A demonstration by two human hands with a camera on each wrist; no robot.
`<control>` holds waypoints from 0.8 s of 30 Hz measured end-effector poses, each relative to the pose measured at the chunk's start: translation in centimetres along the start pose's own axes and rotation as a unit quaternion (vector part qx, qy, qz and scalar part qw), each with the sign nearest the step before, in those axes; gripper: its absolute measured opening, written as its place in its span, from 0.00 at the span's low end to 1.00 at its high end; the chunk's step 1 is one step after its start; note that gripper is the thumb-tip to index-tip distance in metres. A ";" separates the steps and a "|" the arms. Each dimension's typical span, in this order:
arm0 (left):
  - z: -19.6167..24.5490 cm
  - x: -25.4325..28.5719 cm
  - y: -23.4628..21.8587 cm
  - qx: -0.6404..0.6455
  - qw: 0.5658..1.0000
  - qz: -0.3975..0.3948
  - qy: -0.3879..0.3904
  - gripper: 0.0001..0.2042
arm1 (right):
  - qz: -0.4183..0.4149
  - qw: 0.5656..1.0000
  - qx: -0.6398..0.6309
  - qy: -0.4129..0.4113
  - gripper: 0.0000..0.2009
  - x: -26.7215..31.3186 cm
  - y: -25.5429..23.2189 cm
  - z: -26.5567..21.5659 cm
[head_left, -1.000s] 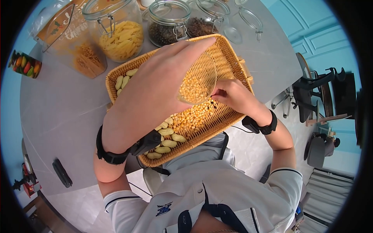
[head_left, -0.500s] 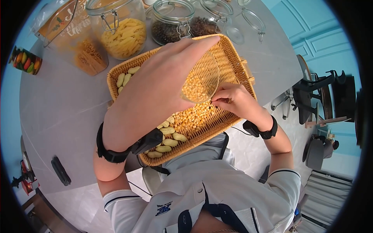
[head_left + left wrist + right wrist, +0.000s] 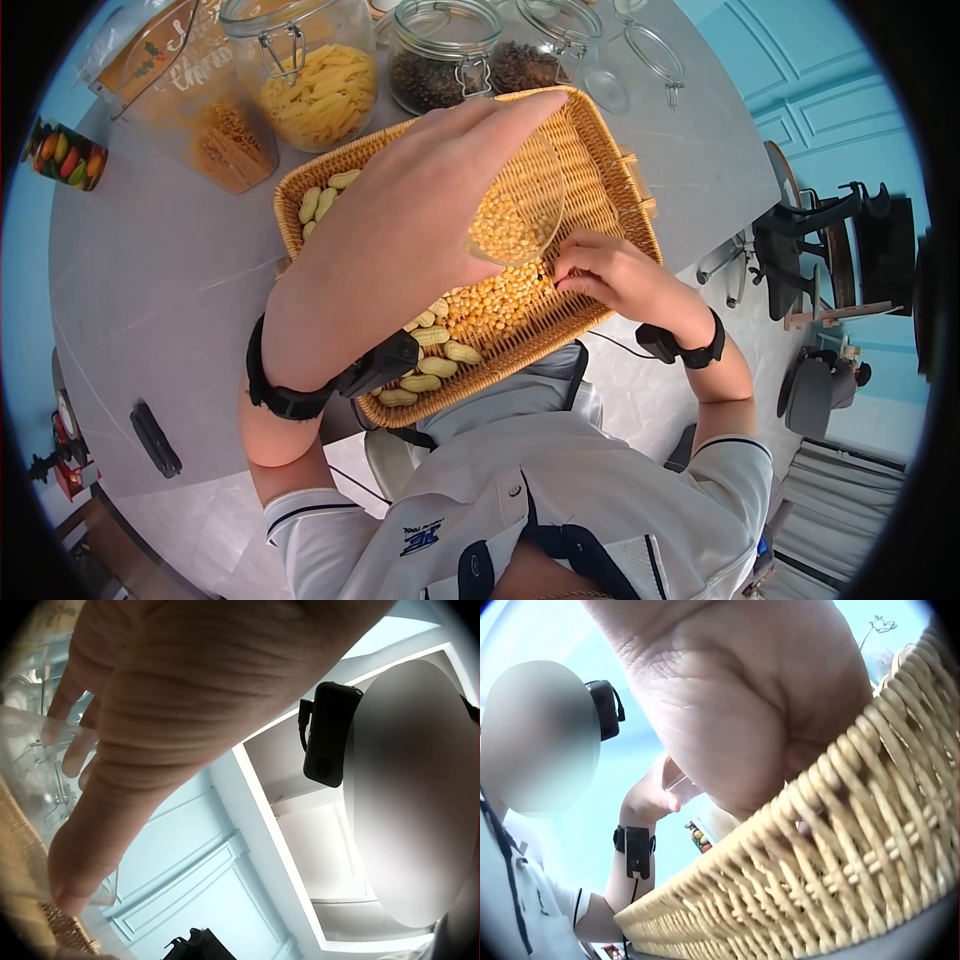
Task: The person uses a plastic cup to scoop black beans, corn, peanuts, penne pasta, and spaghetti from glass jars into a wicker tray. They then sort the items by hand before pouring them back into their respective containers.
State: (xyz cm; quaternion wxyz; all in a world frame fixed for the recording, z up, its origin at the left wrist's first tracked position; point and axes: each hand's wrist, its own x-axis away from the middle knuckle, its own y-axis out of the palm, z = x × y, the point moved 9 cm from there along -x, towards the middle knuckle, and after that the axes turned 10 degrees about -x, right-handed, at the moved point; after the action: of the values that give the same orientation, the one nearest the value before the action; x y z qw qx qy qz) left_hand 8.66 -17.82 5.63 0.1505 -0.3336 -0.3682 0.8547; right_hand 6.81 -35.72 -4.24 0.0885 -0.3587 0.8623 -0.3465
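the left hand [image 3: 390,215] is clamped on a clear container [image 3: 540,180], thumb on one side and fingers parted on the other, tilting it over the wicker basket [image 3: 590,150], a little toward 1 o'clock from the basket's middle. corn kernels [image 3: 490,300] show in or through its wall; i cannot tell which. the right hand [image 3: 620,280] reaches into the basket at 3 o'clock, fingers curled and thumb close to the forefinger, right by the edge of the kernels. i cannot tell whether the tips are quite together or pinch anything. the two hands are apart.

the count: one basket, one clear container in hand, and kernels too many to number, loose from the middle toward 5 o'clock. at least one dark bit [image 3: 541,277] lies among them near the right fingertips. of the peanuts [image 3: 325,200], at least three lie at 10 o'clock and at least five at 7 o'clock.

beyond the basket stand three clasp jars: one pasta jar [image 3: 320,90] at 11 o'clock and two dark-filled jars [image 3: 430,80] between 12 and 1. one square-sided container [image 3: 230,150] stands at 10 o'clock, with one colourful jar [image 3: 68,155] farther out. one black case [image 3: 157,438] lies on the grey table [image 3: 150,280] at 8 o'clock.
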 end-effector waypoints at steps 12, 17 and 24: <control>0.0 0.1 0.2 -0.007 1.000 -0.005 0.005 0.50 | 0.064 0.986 0.151 -0.012 0.06 -0.6 1.2 -0.5; 0.0 0.1 0.2 0.001 1.000 -0.012 -0.003 0.50 | 0.095 0.983 0.160 -0.006 0.06 -0.5 1.1 0.0; 0.0 0.1 0.1 0.007 1.000 -0.008 0.001 0.50 | 0.115 0.991 0.070 -0.019 0.07 0.4 0.0 0.5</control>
State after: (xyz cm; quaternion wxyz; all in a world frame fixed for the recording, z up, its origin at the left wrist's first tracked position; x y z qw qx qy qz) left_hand 8.57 -17.81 5.50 0.1605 -0.3305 -0.3646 0.8556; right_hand 6.74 -36.24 -4.62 0.1692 -0.2562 0.8696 -0.3867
